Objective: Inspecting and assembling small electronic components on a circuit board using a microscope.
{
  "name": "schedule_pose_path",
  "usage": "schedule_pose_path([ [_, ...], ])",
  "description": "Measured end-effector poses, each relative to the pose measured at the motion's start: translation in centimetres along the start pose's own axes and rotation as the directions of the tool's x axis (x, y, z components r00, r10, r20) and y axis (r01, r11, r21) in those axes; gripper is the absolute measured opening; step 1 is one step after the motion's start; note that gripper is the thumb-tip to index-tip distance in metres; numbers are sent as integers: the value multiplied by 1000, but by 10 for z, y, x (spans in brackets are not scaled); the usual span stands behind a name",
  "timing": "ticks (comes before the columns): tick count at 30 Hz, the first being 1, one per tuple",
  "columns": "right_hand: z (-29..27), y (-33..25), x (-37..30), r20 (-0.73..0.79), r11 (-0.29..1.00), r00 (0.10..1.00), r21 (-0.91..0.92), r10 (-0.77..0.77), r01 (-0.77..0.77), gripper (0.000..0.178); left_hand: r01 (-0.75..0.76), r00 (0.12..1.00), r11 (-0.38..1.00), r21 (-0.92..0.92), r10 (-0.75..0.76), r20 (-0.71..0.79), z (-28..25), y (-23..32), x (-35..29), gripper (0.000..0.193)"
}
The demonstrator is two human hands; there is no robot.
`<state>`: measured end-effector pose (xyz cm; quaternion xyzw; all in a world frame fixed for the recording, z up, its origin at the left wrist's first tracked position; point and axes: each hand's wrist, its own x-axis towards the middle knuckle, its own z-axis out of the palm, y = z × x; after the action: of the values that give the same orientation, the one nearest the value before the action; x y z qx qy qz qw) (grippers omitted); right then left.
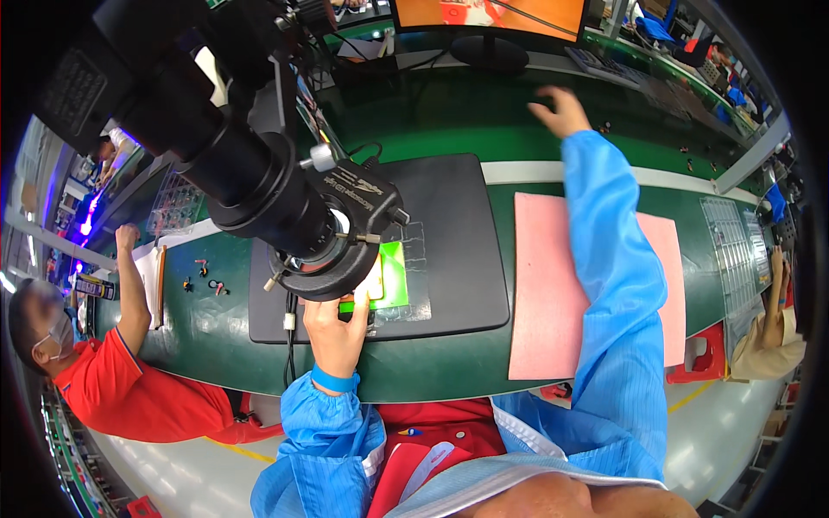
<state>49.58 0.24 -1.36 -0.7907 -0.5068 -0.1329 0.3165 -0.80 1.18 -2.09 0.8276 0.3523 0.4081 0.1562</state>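
My left hand (335, 338), with a blue wrist band (333, 380), is under the ring light (332, 281) of a black microscope (259, 194). Its thumb and fingers close around the near edge of a brightly lit yellow-green piece, and the ring light hides what they hold. A bright green card (395, 274) lies beside the thumb on a black base plate (466, 250). My right hand (563, 112) is stretched far forward over the green belt (484, 121). Its thumb and fingers are apart, with nothing visible between them.
A pink mat (540, 285) lies under my right forearm. Small parts (204, 269) and a paper stack (152, 289) are on the left. A monitor (492, 17) stands at the back. A person in red (147, 393) sits to the left; another (764, 332) is at right.
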Motion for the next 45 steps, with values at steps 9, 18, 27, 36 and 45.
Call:
schedule_pose_path([
  [9, -16, 150, -38, -47, 847, 914, -360, 402, -391, 26, -33, 999, 999, 9, 33, 19, 2, 1, 1, 23],
  [18, -6, 85, -29, -30, 867, 898, -245, 440, -433, 15, -20, 1000, 1000, -4, 20, 12, 1, 3, 2, 22],
  [27, -2, 49, -3, 245, 840, 962, 491, 119, -229, 17, 107, 994, 991, -74, -109, -22, -56, -19, 36, 21],
  [36, -13, -220, -82, 559, 506, 685, 804, -468, -310, 25, 56, 995, 870, 490, -7, -102, -129, -107, 52, 27],
  [45, 6, -264, -142, 660, 416, 560, 751, -500, -514, 24, -25, 985, 944, -329, 79, 152, -19, 20, 7, 33],
])
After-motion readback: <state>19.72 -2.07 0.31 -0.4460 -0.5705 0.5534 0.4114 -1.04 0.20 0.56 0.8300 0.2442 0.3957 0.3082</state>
